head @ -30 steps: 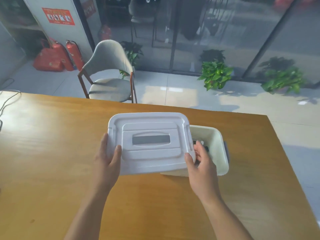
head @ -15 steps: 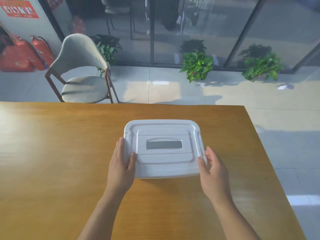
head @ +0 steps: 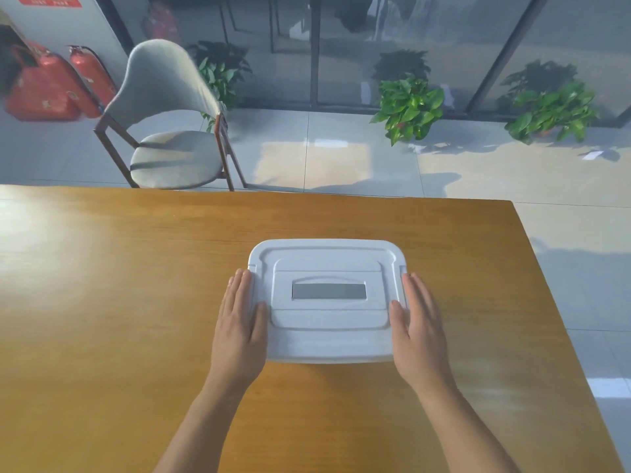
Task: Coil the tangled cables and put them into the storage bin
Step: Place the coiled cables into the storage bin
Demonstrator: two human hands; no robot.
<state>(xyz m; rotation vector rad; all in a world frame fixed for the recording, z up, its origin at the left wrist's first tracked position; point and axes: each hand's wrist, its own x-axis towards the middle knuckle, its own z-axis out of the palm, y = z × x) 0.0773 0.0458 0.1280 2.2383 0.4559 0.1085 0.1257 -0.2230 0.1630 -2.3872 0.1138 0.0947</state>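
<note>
Here the fingers [head: 240, 288] of the left hand [head: 240, 327] lie extended and close together, flat along the left edge of the lid [head: 327, 298], with the thumb resting on its upper face; the right hand [head: 418, 327] mirrors this pose on the opposite edge, its fingers straight and its thumb on the lid's right margin. Neither hand is curled around anything: both press or steady the lid from the sides with open palms. The lid sits squarely over the storage bin [head: 327, 359], of which only a thin strip of the near wall shows beneath the lid's front rim, and the bin stands on the table [head: 119, 302] near its far right part. No cables are visible anywhere on the tabletop; whether they lie inside cannot be seen, since the lid is opaque. Judged from this layout, the coiling and stowing appear complete and the closing of the bin is the step in hand, with at most a final press to seat the lid remaining. The lid is smooth, matte white plastic, a rounded rectangle with stepped, moulded ridges and a recessed grey rectangular panel [head: 328, 291] at its centre. The table is glossy, orange-brown wood with a fine grain and bright window glare at left. Beyond it stand a padded chair [head: 164, 107] with a curved back, and a pale tiled floor.
</note>
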